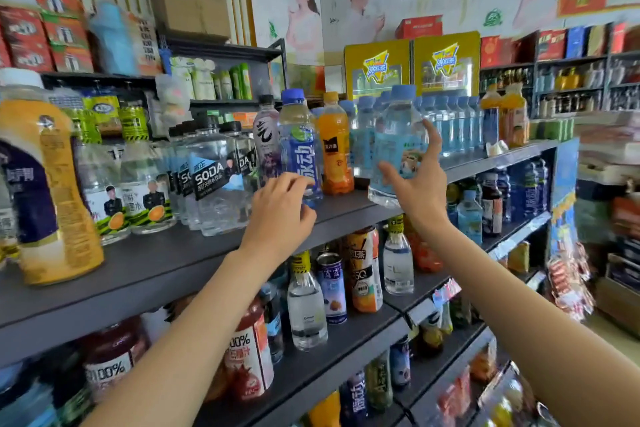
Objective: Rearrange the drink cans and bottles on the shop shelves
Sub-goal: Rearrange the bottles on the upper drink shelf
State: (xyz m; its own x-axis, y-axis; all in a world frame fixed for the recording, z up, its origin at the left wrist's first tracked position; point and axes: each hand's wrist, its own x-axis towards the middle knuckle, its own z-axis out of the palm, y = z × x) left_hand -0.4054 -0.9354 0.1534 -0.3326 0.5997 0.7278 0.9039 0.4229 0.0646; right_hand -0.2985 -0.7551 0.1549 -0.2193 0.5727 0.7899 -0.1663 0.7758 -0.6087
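On the top dark shelf [166,263], a blue-labelled bottle [300,146] with a blue cap stands between a pale bottle with a black cap [266,135] and an orange juice bottle [334,149]. My left hand [280,215] curls its fingers and thumb round the blue-labelled bottle's lower part. My right hand [420,191] holds a clear water bottle [398,139] with a light blue cap and label. Thumb and raised fingers pinch this bottle, which tilts over the shelf's front edge. Behind it stand rows of similar water bottles [450,125].
Clear SODA bottles [214,180] and a big orange-and-white bottle [45,184] stand to the left on the same shelf. The lower shelves [349,354] hold mixed cans, juice and water bottles. Yellow display boxes [412,62] and stacked cartons fill the back.
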